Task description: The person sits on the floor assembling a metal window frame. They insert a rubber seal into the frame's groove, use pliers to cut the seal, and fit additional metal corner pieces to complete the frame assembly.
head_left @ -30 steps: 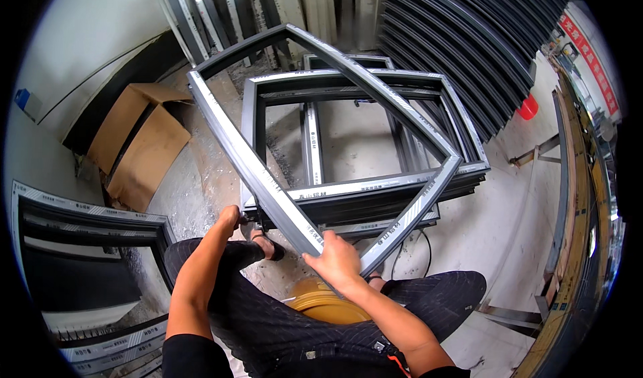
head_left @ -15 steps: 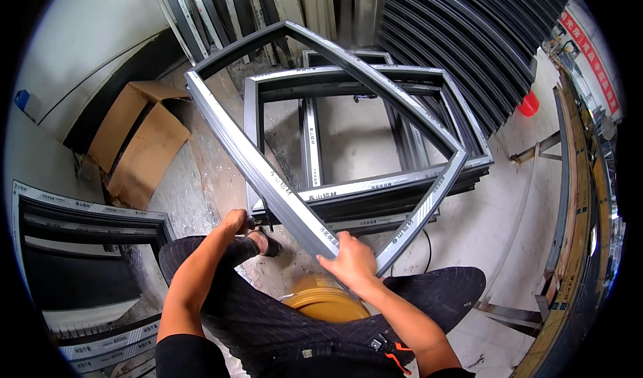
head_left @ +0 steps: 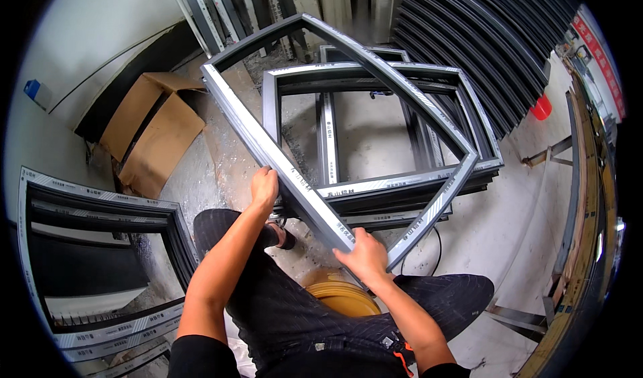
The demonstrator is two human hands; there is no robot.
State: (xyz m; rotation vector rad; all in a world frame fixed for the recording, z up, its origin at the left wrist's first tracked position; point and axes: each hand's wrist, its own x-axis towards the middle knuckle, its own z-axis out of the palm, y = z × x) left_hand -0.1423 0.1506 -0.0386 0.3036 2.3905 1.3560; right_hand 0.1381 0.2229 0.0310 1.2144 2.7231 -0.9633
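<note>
A grey metal window frame [head_left: 305, 189], covered partly with printed white film, lies at an angle over a stack of similar frames [head_left: 402, 180]. My right hand [head_left: 365, 254] is closed on its near corner, thumb on the upper face. Farther up the same long side, my left hand [head_left: 264, 189] is closed against the outer edge. The left fingers are partly hidden at the frame's edge, so their exact hold is hard to see. The far end of the tilted frame rises past the stack toward the wall.
More frames [head_left: 100, 197] stand at my left. A cardboard box [head_left: 161, 140] lies beyond them. Dark long profiles [head_left: 479, 50] lean at the back right, near a red bucket [head_left: 540, 108]. A yellow bucket [head_left: 345, 299] sits between my legs. A long rack [head_left: 573, 197] runs along the right.
My left hand has moved up and away along the frame's side, from near my knee. My right hand keeps its place on the near corner. The whole view has shifted slightly.
</note>
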